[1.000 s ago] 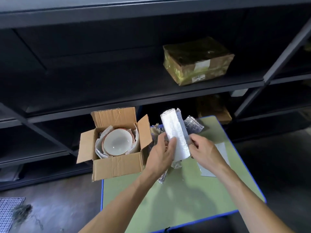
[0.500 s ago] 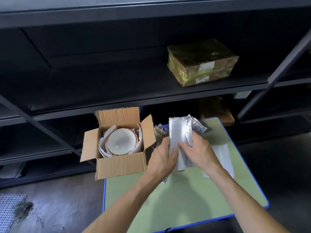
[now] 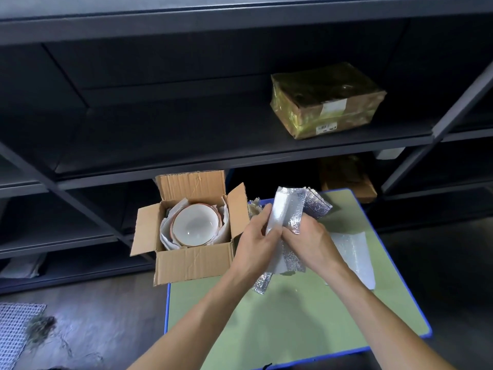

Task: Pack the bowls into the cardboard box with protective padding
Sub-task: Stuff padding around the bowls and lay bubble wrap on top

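Note:
An open cardboard box (image 3: 192,261) stands at the table's left edge, flaps spread. Inside it white bowls with an orange rim (image 3: 194,224) are stacked, with white padding (image 3: 166,237) around them. Just right of the box, both hands hold a folded sheet of silvery foam padding (image 3: 289,209) upright above the table. My left hand (image 3: 257,240) grips its left side. My right hand (image 3: 310,240) pinches its right side. More silver padding (image 3: 318,206) lies behind the held piece.
The green table with a blue rim (image 3: 293,316) carries another white padding sheet (image 3: 354,256) at the right. Dark metal shelving (image 3: 213,153) stands behind, holding a taped parcel (image 3: 326,102) and a brown parcel (image 3: 346,177) lower down. A mesh mat (image 3: 16,332) lies on the floor at the left.
My right hand has moved in from the side onto the padding, and both hands have drawn close together, folding the sheet narrower. The box and bowls have not moved.

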Available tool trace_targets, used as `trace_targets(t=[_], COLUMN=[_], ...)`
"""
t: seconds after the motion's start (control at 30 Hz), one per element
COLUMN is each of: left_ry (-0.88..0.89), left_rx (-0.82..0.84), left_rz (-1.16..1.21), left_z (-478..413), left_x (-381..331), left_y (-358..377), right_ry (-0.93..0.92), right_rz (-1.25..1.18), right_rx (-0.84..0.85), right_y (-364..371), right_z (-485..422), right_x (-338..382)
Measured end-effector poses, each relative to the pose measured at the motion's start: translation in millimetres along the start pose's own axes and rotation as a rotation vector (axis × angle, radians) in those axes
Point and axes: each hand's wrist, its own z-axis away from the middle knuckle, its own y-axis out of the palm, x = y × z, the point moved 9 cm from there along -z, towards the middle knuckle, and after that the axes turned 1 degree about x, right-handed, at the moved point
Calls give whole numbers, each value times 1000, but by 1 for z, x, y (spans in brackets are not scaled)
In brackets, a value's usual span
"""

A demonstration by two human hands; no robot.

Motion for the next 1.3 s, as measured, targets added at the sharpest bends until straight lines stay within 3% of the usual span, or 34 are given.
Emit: trace_targets(t=[0.17,0.3,0.43,0.6,0.77,1.0,1.07,1.17,1.3], left_ry=[-195,-176,-173,-217,-163,-298,-300,-251,-190], left_rx=[-136,-264,-215,-77,-119,-276,-325,-284,-211], left_rz=[153,135,156,186,167,97,98,190,181], left_z=[0,-2,-3,3,10,23,28,31,37], left_x=[23,25,26,32,24,38,39,35,30], left_y=[-9,-25,-23,-17,-42,-86,-97,-104,-123], right_ry=[-69,-160,-180,-171,-192,-343,-382,-487,-451], right_rz=[-142,-180,-176,-68,-41,138,204,213,164], right_rx=[36,122,191,155,231,424,398,343,373], right_y=[4,11,14,12,22,68,76,81,88], right_z=[3,13,13,6,4,9,10,9,0], right_x=[12,33,39,35,44,75,83,102,112])
